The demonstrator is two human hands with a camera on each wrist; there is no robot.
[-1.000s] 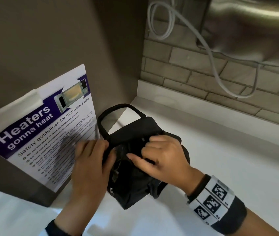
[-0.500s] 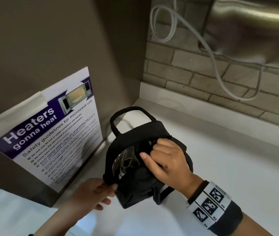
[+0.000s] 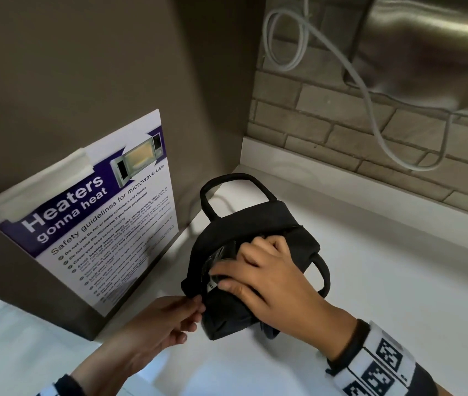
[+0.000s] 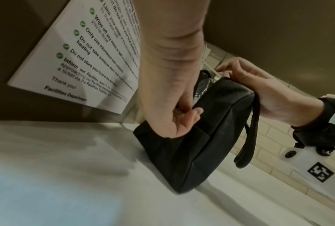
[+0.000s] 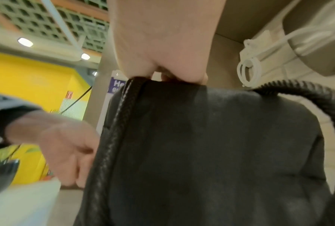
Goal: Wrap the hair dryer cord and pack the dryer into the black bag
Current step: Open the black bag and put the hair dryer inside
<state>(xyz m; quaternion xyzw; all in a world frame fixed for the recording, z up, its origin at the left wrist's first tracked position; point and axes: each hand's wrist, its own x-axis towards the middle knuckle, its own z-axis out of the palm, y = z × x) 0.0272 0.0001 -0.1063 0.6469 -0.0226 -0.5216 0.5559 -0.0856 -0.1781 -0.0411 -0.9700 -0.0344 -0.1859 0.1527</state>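
Two bare hands work on a soft black bag [image 3: 244, 224] that stands on a smooth white counter [image 3: 370, 281], close to a flat grey-brown side panel. The bag is matte fabric, boxy with rounded corners, and has two stiff looped handles: one arches up at the far end [image 3: 235, 178], the other hangs off the near right side [image 3: 323, 270]. From the right wrist that handle looks like ribbed woven cord.

The left hand [image 3: 167, 321] has thumb and fingertips pinched together on the bag's near left corner, at the end of the zip line; from the left wrist the pinch sits right on the zipper edge [image 4: 193, 102]. The right hand [image 3: 267, 275] lies over the top of the bag, fingers bent and pressing at the open slit, thumb on the near side.

Through that gap shows something glossy and dark, the hair dryer [image 3: 222, 254], inside the bag; its shape and cord are hidden by fabric and fingers.

A laminated poster [image 3: 89, 218] about microwave safety is taped to the panel with a strip of pale tape. Behind the counter runs a rough brick-pattern wall [image 3: 327, 118], with a thin white cable [image 3: 370, 110] looping down beside a brushed-metal appliance [image 3: 427, 47].
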